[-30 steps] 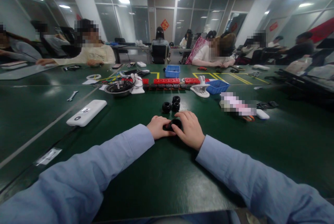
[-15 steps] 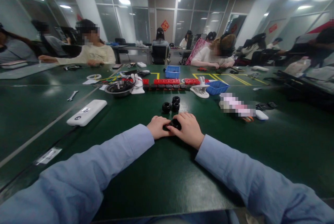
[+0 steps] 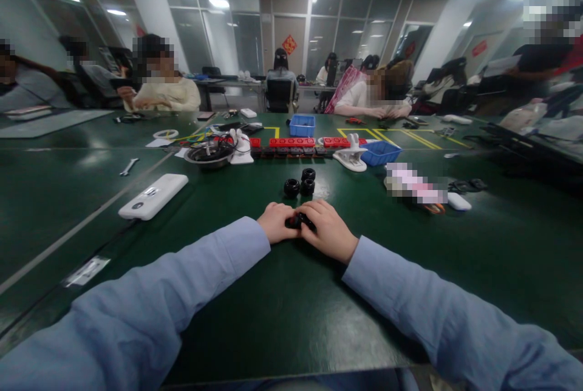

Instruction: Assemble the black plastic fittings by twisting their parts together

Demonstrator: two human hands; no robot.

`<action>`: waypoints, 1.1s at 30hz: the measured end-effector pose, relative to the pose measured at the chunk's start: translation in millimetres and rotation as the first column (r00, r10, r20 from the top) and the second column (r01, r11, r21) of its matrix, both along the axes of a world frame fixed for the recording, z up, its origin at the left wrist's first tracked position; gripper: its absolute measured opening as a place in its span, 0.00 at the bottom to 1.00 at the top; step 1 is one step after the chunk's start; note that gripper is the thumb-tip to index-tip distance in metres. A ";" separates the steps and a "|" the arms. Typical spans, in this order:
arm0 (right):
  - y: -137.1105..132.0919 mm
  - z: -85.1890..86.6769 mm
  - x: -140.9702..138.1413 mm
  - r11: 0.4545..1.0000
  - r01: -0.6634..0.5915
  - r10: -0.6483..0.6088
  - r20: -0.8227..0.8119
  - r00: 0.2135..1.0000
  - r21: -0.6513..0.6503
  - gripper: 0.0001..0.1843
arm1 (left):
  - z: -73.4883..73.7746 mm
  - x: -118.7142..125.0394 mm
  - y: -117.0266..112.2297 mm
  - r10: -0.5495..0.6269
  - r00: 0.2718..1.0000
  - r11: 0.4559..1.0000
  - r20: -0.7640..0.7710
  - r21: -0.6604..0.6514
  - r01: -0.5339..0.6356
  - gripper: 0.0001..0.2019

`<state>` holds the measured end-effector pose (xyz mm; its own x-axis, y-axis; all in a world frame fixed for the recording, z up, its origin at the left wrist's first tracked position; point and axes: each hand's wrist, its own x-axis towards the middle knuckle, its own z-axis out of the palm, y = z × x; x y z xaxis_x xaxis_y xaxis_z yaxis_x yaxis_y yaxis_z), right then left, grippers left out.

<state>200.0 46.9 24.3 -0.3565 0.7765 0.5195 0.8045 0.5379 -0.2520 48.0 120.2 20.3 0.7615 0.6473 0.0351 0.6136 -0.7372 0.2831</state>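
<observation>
Low over the green table [image 3: 255, 306], my left hand [image 3: 274, 223] and my right hand [image 3: 328, 230] meet with fingers curled. Between them is a small black toy tire [image 3: 306, 219], largely covered by the fingers. A hint of dark red shows beside it near my left fingertips, too small to make out. Just beyond my hands stand three more black tires: one on the left [image 3: 292, 188], one on the right [image 3: 308, 186] and one behind [image 3: 308, 174].
A white power bank [image 3: 153, 197] with a cable lies left, a wrench [image 3: 129, 166] beyond it. Farther back are a metal bowl of cables [image 3: 207, 157], red power strips [image 3: 291, 142], a white clip stand [image 3: 350, 157] and blue baskets [image 3: 381, 153]. Several people sit around.
The black tire has tilted between my hands, and my right fingers have closed further over it. Across the table, a person on the left has drawn an outstretched arm in.
</observation>
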 end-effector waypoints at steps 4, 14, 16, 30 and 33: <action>-0.8 -0.1 -0.2 0.998 -0.059 0.059 -0.016 0.998 -0.014 0.16 | 1.9 0.2 -0.8 -0.008 1.000 1.000 -0.006 -0.007 0.008 0.12; 5.8 -7.9 5.4 0.978 -0.205 0.207 -0.051 0.977 0.042 0.20 | -1.9 0.4 1.6 -0.007 1.000 1.000 -0.027 0.020 0.007 0.19; 6.6 -8.5 6.2 0.971 -0.229 0.233 -0.059 0.971 0.064 0.19 | -2.7 0.6 2.0 -0.005 1.000 1.000 -0.023 0.019 0.006 0.20; 8.6 -14.5 11.4 0.971 -0.191 0.190 0.025 0.982 0.144 0.15 | -5.1 0.5 3.6 0.033 0.999 0.999 0.012 -0.004 -0.033 0.19; 5.9 -11.5 11.5 0.969 -0.170 0.166 0.037 0.985 0.182 0.15 | -4.5 0.5 3.7 0.025 0.999 1.000 0.025 -0.013 -0.024 0.20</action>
<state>211.5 52.8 12.9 -0.4862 0.5966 0.6385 0.7029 0.7011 -0.1199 48.5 123.9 15.8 0.7442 0.6663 0.0463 0.6239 -0.7183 0.3078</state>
